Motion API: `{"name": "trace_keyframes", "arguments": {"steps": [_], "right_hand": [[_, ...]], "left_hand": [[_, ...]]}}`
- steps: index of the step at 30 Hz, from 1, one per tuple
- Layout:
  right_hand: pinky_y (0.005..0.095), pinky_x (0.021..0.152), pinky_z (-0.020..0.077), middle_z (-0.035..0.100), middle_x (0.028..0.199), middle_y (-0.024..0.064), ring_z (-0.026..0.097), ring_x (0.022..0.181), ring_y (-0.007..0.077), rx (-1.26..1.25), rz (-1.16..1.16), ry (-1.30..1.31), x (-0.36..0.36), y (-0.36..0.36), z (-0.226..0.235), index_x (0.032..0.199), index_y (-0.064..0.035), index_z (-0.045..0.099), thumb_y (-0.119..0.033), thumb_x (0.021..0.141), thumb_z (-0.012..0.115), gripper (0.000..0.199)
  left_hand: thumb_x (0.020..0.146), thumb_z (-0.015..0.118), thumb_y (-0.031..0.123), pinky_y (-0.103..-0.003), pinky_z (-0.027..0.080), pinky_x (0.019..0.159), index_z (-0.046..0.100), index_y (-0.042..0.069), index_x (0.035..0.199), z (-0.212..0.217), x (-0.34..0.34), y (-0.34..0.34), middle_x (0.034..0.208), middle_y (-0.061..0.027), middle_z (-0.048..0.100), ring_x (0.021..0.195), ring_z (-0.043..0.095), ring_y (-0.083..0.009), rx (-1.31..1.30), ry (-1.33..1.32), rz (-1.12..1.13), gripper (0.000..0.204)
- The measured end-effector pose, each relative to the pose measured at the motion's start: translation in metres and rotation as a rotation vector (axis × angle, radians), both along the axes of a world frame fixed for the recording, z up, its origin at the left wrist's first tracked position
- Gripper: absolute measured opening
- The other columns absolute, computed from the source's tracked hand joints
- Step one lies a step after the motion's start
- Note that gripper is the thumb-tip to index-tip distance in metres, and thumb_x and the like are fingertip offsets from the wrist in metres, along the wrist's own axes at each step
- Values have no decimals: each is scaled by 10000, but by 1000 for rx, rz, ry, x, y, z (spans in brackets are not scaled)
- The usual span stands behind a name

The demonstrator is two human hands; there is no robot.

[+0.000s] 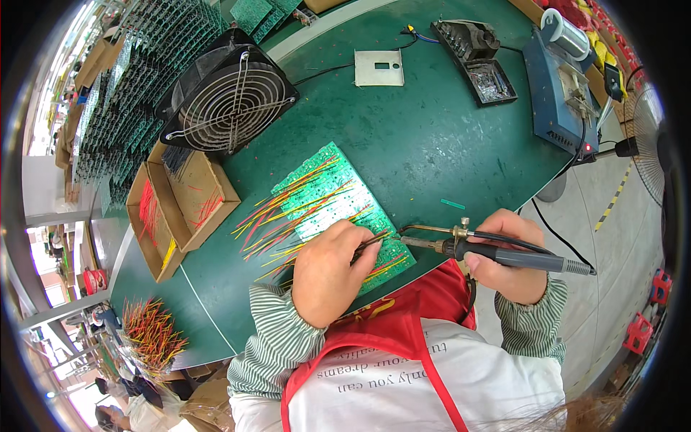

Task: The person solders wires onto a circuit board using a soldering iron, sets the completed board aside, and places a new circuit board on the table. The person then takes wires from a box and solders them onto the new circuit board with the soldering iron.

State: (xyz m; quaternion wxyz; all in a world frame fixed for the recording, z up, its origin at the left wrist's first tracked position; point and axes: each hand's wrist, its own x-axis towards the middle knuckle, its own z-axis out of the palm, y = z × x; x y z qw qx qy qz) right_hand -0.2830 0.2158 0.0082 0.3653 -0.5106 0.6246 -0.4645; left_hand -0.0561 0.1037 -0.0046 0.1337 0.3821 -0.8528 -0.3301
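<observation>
Circuit board: a green circuit board (pixel 327 198) lay flat near the front edge of the green table (pixel 425 137), with red and yellow wires (pixel 270 219) fanning off its left side.
Left hand: the left hand (pixel 327 270) rested palm down on the board's near end, its grip closed on a thin wire at the fingertips.
Right hand: the right hand (pixel 507 259) was just right of the board, its grip wrapped around a grey-handled soldering iron (pixel 497 252), whose metal tip pointed left toward the board's near corner.
Left of board: open cardboard boxes (pixel 180 205) held more wires.
Behind: a black fan (pixel 230 93) stood at the back left.
Back right: a blue soldering station (pixel 561 97).
</observation>
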Motion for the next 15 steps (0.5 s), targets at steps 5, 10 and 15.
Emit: {"name": "trace_keyframes", "arguments": {"steps": [5,10,15], "right_hand": [[221,520,443,631,662,34,575,554,78,44,-3,-87,1,-2,-4,798,-14,580,-114,700,727,203],[221,520,448,634,661,35,584,556,81,69,-21,-119,1,-2,-1,797,-15,581,-113,695,729,204],[209,499,446,627,635,35,586,526,85,31,-38,-55,-1,3,3,789,-24,583,-118,685,735,207]], "left_hand": [[776,691,70,-296,422,502,626,4,825,-2,-2,-1,731,-84,575,544,525,-187,-19,34,5,105],[784,683,96,-335,452,553,627,12,833,-5,-1,-2,756,-95,583,619,568,-241,-8,12,-5,113],[768,698,67,-302,434,519,631,2,828,-3,1,-1,732,-87,577,570,546,-202,-33,51,-8,111]]}}
